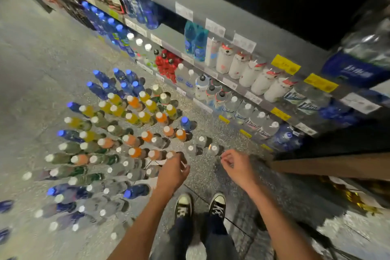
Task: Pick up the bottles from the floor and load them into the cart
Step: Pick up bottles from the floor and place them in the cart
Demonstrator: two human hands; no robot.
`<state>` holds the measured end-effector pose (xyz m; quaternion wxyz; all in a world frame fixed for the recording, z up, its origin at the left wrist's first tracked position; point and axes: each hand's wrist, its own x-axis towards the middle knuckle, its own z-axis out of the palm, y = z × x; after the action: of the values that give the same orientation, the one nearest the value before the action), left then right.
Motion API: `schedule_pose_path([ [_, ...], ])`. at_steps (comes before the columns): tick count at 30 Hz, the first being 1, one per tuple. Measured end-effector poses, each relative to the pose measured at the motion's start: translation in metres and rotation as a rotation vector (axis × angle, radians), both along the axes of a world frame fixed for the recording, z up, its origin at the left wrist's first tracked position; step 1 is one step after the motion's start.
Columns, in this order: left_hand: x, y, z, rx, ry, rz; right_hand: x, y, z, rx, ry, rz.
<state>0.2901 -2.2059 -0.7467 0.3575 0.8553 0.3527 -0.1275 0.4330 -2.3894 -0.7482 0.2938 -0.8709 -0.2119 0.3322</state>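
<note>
On the speckled floor [52,53] of a shop aisle, a dense crowd of upright bottles [118,133], spread from the left edge toward the middle: blue-capped ones at the far end, yellow and orange drinks with white caps in the centre, clear and green ones nearer the feet. Two small clear bottles [202,145] apart from the crowd, just beyond the hands, near the foot of the shelving. Left hand [173,172] lowered over the near right edge of the crowd, fingers loosely curled above a white-capped bottle [170,155]; blurred, so cannot tell whether touching or gripping it. Right hand [237,168] hanging above bare floor just beside the two clear bottles, fingers loosely curled, nothing seen in them. Below, two black-and-white sneakers [200,207] and dark trouser legs. Along the far and right side, grey shelves [211,12] stocked with blue bottles, white-sleeved bottles and clear water bottles, white and yellow price tags along their edges. At the right edge, a brown board [337,167], with gold foil [354,196] beneath it.
</note>
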Motion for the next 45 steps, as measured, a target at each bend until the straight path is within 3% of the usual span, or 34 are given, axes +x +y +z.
schedule_pose_path([
  [7,0.071,0.022,-0.238,0.104,0.224,-0.223,0.056,0.026,-0.225,-0.194,0.034,0.068],
  [11,0.100,0.042,-0.338,0.143,0.200,-0.282,0.077,0.041,-0.335,-0.276,0.010,0.105],
  [17,0.109,0.062,-0.433,0.123,0.314,-0.419,0.079,0.052,-0.445,-0.264,0.089,0.151],
  [22,0.107,0.063,-0.457,0.125,0.193,-0.380,0.072,0.050,-0.471,-0.204,-0.054,0.069],
  [26,0.098,0.055,-0.430,0.139,0.176,-0.335,0.057,0.036,-0.450,-0.202,-0.026,-0.058],
  [30,0.088,0.039,-0.353,0.100,0.226,-0.300,0.034,0.014,-0.380,-0.224,0.006,-0.105],
  [39,0.050,-0.014,-0.104,0.004,0.137,-0.194,-0.018,-0.040,-0.116,-0.074,0.034,-0.326],
  [45,0.031,-0.047,0.054,-0.001,0.044,-0.245,-0.040,-0.077,0.057,0.013,-0.049,-0.387],
])
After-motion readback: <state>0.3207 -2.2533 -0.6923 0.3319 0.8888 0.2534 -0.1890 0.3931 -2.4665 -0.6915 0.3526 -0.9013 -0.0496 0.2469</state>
